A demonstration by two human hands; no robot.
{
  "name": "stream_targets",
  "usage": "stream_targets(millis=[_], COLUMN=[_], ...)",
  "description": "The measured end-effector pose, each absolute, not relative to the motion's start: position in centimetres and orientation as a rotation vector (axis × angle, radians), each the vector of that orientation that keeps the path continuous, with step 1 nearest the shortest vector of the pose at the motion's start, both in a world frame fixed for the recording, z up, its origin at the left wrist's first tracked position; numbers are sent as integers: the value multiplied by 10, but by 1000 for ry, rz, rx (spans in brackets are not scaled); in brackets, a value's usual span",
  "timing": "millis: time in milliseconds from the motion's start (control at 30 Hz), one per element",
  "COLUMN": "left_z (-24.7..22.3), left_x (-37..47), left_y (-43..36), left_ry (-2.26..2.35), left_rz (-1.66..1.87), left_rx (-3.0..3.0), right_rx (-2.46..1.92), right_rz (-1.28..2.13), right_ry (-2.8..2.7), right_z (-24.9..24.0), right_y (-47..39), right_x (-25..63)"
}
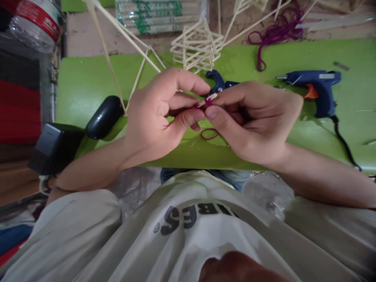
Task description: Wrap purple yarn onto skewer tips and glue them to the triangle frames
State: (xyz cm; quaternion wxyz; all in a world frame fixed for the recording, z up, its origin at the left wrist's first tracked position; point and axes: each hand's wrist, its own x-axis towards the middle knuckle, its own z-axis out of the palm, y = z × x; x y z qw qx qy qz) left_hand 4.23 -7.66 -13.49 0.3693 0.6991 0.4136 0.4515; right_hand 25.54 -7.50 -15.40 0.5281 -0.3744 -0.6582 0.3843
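Observation:
My left hand (164,109) is closed, thumb and fingers pinching a thin pale wooden stick (213,96) whose rounded end pokes out between my hands. Purple cord (208,102) is wound around the stick near that end. My right hand (252,117) pinches the cord against the stick with thumb and index finger. A loop of the same cord (209,134) hangs below the fingertips. How far the stick runs behind my left fingers is hidden. Just beyond the hands lies a dark blue cutter-like tool (217,81), partly covered by my fingers.
A blue glue gun (315,80) lies at right on the green table surface (346,141). Behind stand a stick lattice (196,47), packaged sticks (158,15) and a purple cord bundle (279,29). A black case (104,117), black adapter (55,147) and bottle (38,21) are left.

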Motion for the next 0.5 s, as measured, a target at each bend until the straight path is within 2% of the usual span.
stream_targets(millis=[367, 500], left_z=[-135, -139], left_x=[43, 44], left_y=[-75, -73], left_ry=[1080, 976], left_rz=[1041, 1119], left_rx=[1767, 1811], right_rx=[-897, -808], right_rz=[850, 812], right_ry=[-1583, -1574], right_z=[-160, -158], right_y=[-68, -61], right_x=[254, 252])
